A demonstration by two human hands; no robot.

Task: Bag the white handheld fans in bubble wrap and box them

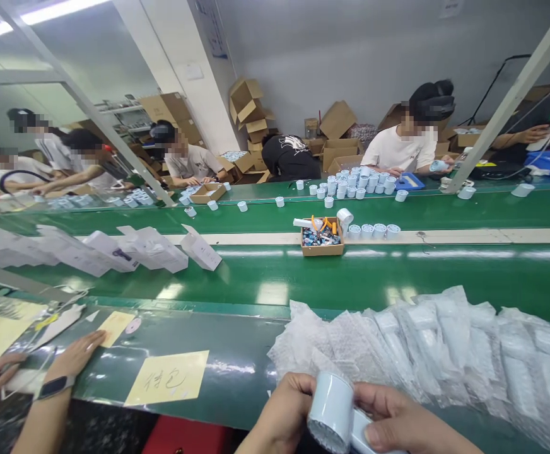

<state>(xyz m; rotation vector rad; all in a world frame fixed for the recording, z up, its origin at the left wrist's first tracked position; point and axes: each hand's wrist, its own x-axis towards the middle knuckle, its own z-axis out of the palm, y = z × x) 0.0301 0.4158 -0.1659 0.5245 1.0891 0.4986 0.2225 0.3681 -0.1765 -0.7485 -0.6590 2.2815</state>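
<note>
Between my hands, low in the head view, is a light-blue hair-dryer-shaped device (330, 407) with a round barrel and a handle. My left hand (287, 407) is closed around the left side of the barrel. The fingers and thumb of my right hand (395, 419) grip the handle where it joins the barrel. The barrel's open end points down toward me, and its inside is hard to make out. Just beyond my hands and to the right lies a row of bubble-wrap bags (426, 343), several with similar light-blue devices inside.
A yellow handwritten sheet (168, 377) lies left of my hands. A co-worker's hands (74, 359) are at far left. Across the green conveyor belt (256, 274) stand white boxes (137, 251), a carton of small parts (322, 243) and light-blue cups (351, 183). Several people work opposite.
</note>
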